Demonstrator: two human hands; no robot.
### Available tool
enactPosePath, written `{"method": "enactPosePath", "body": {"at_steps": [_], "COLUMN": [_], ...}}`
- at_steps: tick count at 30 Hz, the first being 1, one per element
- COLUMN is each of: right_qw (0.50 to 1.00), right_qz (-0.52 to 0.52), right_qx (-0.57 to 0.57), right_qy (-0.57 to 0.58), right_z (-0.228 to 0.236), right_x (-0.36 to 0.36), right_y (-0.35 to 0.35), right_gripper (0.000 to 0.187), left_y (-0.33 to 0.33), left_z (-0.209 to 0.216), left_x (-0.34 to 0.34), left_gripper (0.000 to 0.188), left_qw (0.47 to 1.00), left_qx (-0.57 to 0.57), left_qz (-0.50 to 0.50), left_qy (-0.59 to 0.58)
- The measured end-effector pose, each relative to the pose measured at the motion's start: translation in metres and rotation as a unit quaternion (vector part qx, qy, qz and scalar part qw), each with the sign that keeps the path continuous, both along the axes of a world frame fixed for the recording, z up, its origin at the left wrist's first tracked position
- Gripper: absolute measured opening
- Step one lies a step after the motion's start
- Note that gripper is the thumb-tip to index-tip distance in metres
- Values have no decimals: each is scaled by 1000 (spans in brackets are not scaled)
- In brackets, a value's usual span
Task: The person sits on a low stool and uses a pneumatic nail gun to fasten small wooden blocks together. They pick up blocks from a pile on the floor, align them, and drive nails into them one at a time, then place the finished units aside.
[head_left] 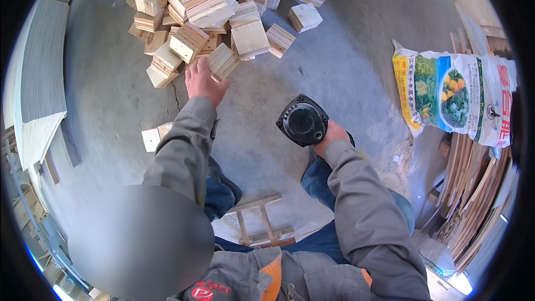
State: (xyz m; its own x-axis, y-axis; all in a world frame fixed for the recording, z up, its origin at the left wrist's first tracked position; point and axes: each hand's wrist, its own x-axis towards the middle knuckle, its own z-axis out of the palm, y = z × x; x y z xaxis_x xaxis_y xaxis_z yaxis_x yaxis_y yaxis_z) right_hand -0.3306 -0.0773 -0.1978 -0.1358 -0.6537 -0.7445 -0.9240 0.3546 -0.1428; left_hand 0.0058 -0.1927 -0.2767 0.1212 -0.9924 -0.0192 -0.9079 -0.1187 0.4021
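My left hand (205, 83) has its thumb and fingers on the near end of a layered plywood block (224, 61), at the front edge of a heap of wooden blocks (209, 5). The fingertips are partly hidden against the wood. To the right, above the floor, my right hand (333, 135) is wrapped round a black tool that looks like a nail gun (303, 121). Its squarish bolted cap faces up and hides the body and handle below. One loose block (305, 18) lies at the heap's right side.
Small pale blocks (150, 140) lie left of my left forearm. A tall stack of boards (47, 78) stands on the left. A printed sack (454, 95) rests over wooden strips (471, 189) at the right. A low wooden frame (264, 220) lies between my legs.
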Motion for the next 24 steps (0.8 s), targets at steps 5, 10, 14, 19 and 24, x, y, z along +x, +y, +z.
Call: {"method": "enactPosePath", "body": {"at_steps": [5, 10, 14, 19, 24], "right_qw": [1000, 1000, 1000, 999, 998], "right_qz": [-12, -14, -14, -28, -27], "right_qx": [-7, -12, -9, -24, -40], "right_qy": [-6, 4, -3, -20, -28], "right_z": [-3, -16, -10, -22, -8], "right_x": [-1, -9, -2, -11, -4], "right_y": [2, 8, 4, 10, 4], "right_gripper": [37, 38, 38, 38, 36], "left_y": [47, 80, 107, 116, 125], "left_z": [-22, -48, -113, -132, -140], "left_x": [-1, -14, -4, -11, -21], "left_gripper": [87, 73, 61, 34, 22], "left_qw": [990, 891, 858, 682, 598], "left_qx": [40, 167, 186, 251, 271], "left_qz": [76, 187, 235, 351, 354], "left_qy": [108, 380, 417, 591, 666]}}
